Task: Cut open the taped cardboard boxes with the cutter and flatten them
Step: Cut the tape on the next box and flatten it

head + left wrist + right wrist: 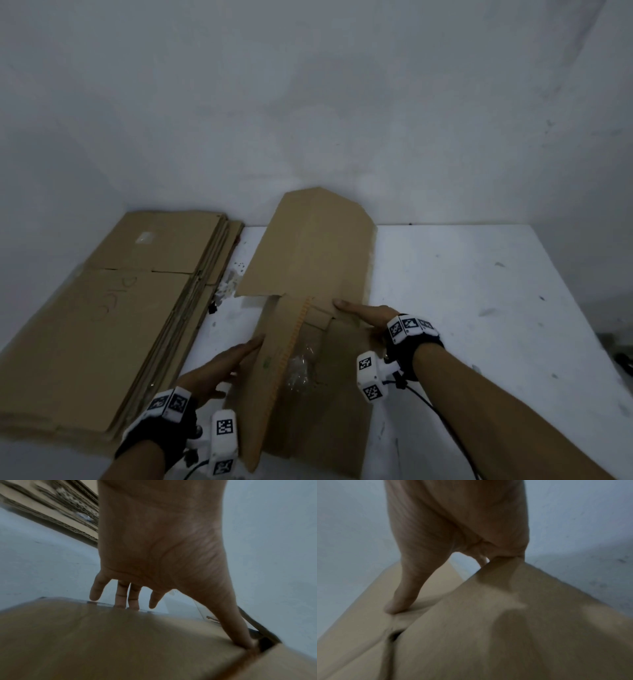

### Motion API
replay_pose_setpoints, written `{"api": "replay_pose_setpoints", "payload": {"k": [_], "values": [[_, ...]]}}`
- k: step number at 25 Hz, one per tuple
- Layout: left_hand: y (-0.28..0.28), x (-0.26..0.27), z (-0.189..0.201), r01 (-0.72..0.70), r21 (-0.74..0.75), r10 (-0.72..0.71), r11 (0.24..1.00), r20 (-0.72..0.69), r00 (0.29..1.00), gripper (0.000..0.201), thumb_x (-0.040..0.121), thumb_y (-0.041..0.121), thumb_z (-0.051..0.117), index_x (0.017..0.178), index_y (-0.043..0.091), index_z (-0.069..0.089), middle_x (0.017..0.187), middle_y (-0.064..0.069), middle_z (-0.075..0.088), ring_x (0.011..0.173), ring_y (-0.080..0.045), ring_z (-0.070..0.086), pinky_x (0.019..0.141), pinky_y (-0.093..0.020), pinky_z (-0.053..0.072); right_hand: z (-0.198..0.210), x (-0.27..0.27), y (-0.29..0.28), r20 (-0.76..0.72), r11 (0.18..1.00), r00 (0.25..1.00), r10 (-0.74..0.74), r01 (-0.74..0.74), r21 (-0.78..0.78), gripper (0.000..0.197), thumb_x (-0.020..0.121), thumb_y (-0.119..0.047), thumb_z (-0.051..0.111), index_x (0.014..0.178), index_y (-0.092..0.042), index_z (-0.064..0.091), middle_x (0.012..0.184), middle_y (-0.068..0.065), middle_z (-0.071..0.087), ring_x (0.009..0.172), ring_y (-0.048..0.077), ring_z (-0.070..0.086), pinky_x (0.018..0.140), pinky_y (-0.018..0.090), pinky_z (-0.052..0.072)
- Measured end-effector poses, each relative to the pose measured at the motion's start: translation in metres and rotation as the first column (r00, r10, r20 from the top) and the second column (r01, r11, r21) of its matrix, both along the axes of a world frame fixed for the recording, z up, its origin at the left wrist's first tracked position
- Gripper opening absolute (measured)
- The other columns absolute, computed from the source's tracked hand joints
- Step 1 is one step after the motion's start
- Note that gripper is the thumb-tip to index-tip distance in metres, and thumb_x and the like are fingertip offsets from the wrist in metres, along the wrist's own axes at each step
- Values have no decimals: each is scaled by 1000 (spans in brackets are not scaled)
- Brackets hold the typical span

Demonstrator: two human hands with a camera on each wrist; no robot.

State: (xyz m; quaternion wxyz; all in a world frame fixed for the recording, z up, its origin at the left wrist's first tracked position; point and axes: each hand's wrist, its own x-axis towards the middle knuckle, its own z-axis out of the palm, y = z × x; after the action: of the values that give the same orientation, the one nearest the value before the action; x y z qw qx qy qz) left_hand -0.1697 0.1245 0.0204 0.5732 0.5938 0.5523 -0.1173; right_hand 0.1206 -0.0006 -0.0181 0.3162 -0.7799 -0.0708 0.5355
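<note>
A brown cardboard box (308,257) lies half collapsed in the middle of the white table, its far flap leaning on the wall. Crumpled clear tape (298,370) sticks to its near part. My left hand (219,366) presses straight fingers against the box's raised left panel. In the left wrist view its thumb (236,628) pushes into a fold of the box (120,642). My right hand (366,313) holds the box's right edge. In the right wrist view its thumb (399,601) lies on top of the box (505,628), and its fingers go behind the edge, hidden. No cutter shows.
A stack of flattened cardboard (120,308) fills the table's left side, up against the wall; its edges (51,507) show in the left wrist view. A small dark object (212,306) lies between the stack and the box. Bare table (479,291) stretches to the right.
</note>
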Motion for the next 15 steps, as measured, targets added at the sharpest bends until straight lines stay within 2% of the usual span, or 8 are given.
{"api": "replay_pose_setpoints", "payload": {"k": [2, 5, 7, 8, 10, 12, 13, 15], "values": [[9, -10, 2, -25, 51, 26, 998, -6, 1000, 117, 41, 91, 67, 137, 28, 45, 137, -7, 48, 128, -33, 47, 105, -48, 40, 1, 9, -2, -28, 1000, 999, 21, -20, 24, 105, 58, -68, 83, 138, -8, 51, 127, 15, 60, 98, 28, 59, 73, 39, 49], [26, -26, 7, -117, 201, 121, 973, -7, 993, 85, 63, 72, 77, 124, 18, 56, 127, -14, 59, 108, -32, 60, 97, -49, 50, -3, 13, 2, 11, 998, 1000, -25, 24, 64, 97, 58, -58, 89, 133, -6, 56, 109, 11, 63, 87, 27, 62, 69, 37, 54], [30, -27, 13, -114, 217, 113, 969, 19, 993, 51, 89, 55, 66, 122, 16, 60, 128, -18, 62, 107, -33, 62, 99, -49, 50, -5, 7, 6, -2, 992, 997, -74, 73, 102, 93, 56, -53, 91, 130, -8, 58, 110, 10, 63, 90, 28, 62, 68, 37, 56], [31, -27, 17, -129, 200, 122, 971, 48, 991, 46, 97, 52, 55, 125, 16, 60, 131, -18, 61, 113, -35, 61, 100, -47, 49, -7, 3, 6, -23, 988, 995, -99, 101, 113, 92, 55, -52, 92, 129, -9, 58, 108, 10, 63, 90, 28, 63, 67, 37, 56], [35, -29, 22, -166, 130, 154, 977, 98, 983, 65, 91, 75, 41, 132, 27, 55, 131, -11, 60, 119, -32, 58, 98, -44, 48, -10, -6, 7, -54, 980, 987, -151, 157, 119, 89, 57, -48, 93, 128, -8, 57, 105, 12, 66, 89, 30, 65, 63, 38, 58], [45, -36, 24, -202, 15, 199, 979, 108, 974, 101, 66, 99, 41, 142, 33, 48, 138, -6, 56, 124, -30, 57, 106, -51, 43, -20, -16, 8, -83, 963, 970, -230, 239, 124, 91, 57, -44, 93, 129, -4, 56, 106, 17, 67, 87, 35, 68, 64, 45, 61], [48, -39, 27, -191, -8, 191, 982, 114, 975, 109, 62, 100, 44, 149, 33, 43, 145, -7, 52, 127, -30, 54, 110, -53, 39, -26, -20, 9, -96, 948, 956, -277, 288, 133, 97, 53, -44, 95, 131, -2, 55, 108, 19, 67, 86, 36, 68, 65, 49, 61], [43, -44, 39, -65, 36, 61, 997, 110, 992, 104, 71, 92, 46, 156, 37, 24, 159, -5, 34, 137, -30, 44, 113, -50, 35, -34, -29, 10, -112, 911, 923, -368, 382, 158, 122, 45, -46, 98, 144, -2, 42, 121, 22, 62, 94, 38, 66, 71, 53, 61]]}}
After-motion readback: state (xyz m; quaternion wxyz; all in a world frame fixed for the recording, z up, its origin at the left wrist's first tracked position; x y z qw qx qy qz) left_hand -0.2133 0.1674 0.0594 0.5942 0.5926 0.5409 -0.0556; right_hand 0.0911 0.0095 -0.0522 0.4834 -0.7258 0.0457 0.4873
